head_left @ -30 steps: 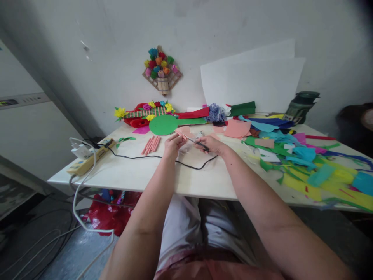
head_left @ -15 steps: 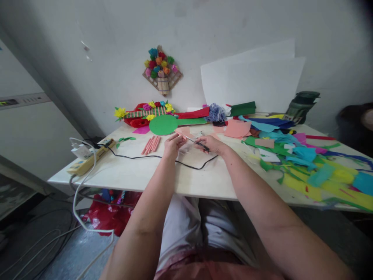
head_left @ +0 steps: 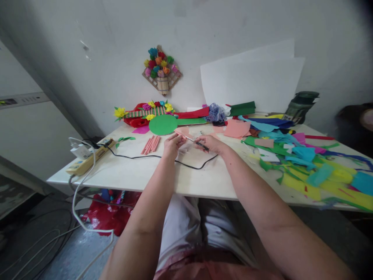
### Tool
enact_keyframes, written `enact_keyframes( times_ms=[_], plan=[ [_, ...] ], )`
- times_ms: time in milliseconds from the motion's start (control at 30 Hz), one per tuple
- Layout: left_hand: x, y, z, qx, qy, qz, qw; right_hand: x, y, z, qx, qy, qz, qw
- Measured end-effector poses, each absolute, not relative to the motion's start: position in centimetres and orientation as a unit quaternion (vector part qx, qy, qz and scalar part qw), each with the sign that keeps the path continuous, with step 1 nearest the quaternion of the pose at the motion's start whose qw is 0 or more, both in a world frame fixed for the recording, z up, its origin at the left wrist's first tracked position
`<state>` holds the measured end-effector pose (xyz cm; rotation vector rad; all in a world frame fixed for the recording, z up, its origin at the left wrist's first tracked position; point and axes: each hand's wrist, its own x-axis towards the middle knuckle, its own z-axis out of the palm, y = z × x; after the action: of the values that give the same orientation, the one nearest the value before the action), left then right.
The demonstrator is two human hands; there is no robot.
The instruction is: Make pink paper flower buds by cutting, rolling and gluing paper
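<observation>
My left hand [head_left: 173,144] is closed on a small piece of salmon-pink paper [head_left: 181,135], above the middle of the table. In my right hand [head_left: 213,144] is a pair of scissors [head_left: 202,146], with dark handles at my fingers and thin metal blades pointing left to the pink paper. The blades touch or overlap the paper; I cannot tell whether they are parted. Several pink rolled sticks [head_left: 150,145] lie left of my left hand. Behind my hands is a green round piece [head_left: 163,125] with a long green strip.
A black cable [head_left: 136,157] runs from the yellow power strip [head_left: 90,157] and passes under my hands. Coloured paper scraps [head_left: 294,155] cover the right side. A dark bottle [head_left: 301,107] stands at the back right. A flower decoration [head_left: 161,72] hangs on the wall.
My hands keep nearly the same place and grip. The scissors have shifted very slightly against the pink paper; nothing else has visibly moved.
</observation>
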<state>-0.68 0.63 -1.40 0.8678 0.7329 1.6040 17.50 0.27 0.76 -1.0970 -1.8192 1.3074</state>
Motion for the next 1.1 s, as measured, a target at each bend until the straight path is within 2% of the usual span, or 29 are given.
enact_keyframes(
  times_ms=[367, 700, 1100],
  plan=[
    [-0.8, 0.6, -1.4, 0.386, 0.304, 0.673, 0.553, 17.5, 0.3, 0.6, -0.409, -0.698, 0.492, 0.321],
    [-0.6, 0.4, -1.3, 0.386, 0.31, 0.666, 0.558, 17.6, 0.2, 0.8, -0.398, -0.681, 0.533, 0.305],
    [-0.5, 0.4, -1.3, 0.388, 0.308, 0.665, 0.559, 17.3, -0.5, 1.5, -0.429, -0.683, 0.498, 0.318]
  ],
)
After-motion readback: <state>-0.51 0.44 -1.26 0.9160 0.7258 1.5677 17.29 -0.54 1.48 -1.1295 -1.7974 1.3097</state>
